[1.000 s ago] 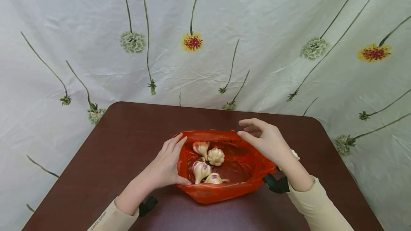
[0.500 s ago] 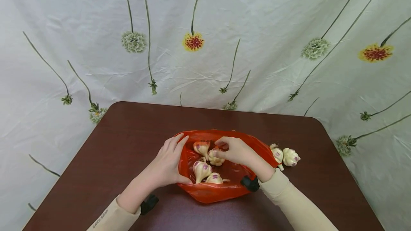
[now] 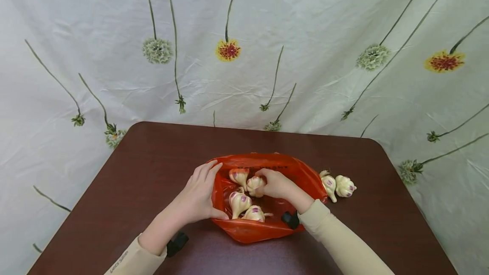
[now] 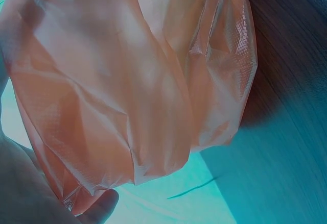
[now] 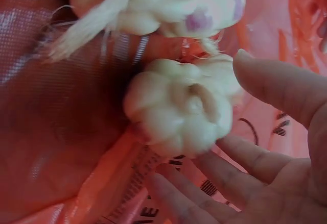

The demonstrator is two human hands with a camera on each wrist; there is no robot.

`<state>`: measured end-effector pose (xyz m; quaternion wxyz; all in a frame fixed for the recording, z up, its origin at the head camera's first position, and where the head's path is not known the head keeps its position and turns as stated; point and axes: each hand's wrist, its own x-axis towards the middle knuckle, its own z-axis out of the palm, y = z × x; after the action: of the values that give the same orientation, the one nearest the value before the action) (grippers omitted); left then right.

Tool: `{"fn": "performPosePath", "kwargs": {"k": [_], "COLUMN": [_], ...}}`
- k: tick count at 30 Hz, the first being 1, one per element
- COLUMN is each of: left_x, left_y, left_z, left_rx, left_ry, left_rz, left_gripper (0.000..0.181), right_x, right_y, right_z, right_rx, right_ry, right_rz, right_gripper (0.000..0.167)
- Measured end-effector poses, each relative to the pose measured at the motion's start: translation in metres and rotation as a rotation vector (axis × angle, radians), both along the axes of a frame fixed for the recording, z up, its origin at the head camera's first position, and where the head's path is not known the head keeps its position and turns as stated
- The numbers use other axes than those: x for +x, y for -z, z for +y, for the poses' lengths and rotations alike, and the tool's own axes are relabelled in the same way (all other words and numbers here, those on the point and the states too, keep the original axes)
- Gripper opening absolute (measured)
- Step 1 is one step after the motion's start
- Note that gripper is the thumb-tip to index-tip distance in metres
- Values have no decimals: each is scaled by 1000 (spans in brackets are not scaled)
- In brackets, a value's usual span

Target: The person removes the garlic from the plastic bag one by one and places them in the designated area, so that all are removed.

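My left grip (image 3: 198, 194) is spreading, fingers uncurled, touching the left rim of the red bag (image 3: 263, 231) on the bench (image 3: 164, 156). Inside, my right grip (image 3: 280, 186) is lying loosely parted, its fingertips touching one bulb (image 3: 253, 186); whether my thumb is touching it, I cannot tell. Three more bulbs (image 3: 240, 202) are sitting left and near; two others (image 3: 345, 186) are lying right of the bag.

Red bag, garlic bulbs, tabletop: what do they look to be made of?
Red bag: likely thin plastic film, glossy and translucent; it creases and lets light through.
Garlic bulbs: real garlic or a moulded imitation, I can't tell; smooth, pale, purple-patched, some with fibrous wisps.
Tabletop: wood or wood-look laminate, soft sheen; streaked grain shows in the left wrist view.
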<state>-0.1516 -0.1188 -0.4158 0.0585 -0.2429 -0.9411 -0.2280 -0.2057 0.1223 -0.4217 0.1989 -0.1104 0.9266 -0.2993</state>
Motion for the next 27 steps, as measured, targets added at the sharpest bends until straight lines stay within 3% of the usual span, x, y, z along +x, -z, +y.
{"fn": "performPosePath", "kwargs": {"k": [10, 19, 27], "left_x": [0, 0, -1], "left_y": [2, 2, 0], "left_z": [1, -1, -2], "left_rx": [12, 28, 30], "left_ry": [-13, -5, 8], "left_rz": [-20, 1, 17], "left_gripper": [118, 118, 118], "right_x": [-4, -5, -7], "right_y": [13, 23, 20], "right_z": [-7, -11, -11], "right_rx": [27, 65, 49], "right_ry": [-8, -67, -8], "right_rz": [-22, 60, 29], "right_gripper": [64, 52, 53]}}
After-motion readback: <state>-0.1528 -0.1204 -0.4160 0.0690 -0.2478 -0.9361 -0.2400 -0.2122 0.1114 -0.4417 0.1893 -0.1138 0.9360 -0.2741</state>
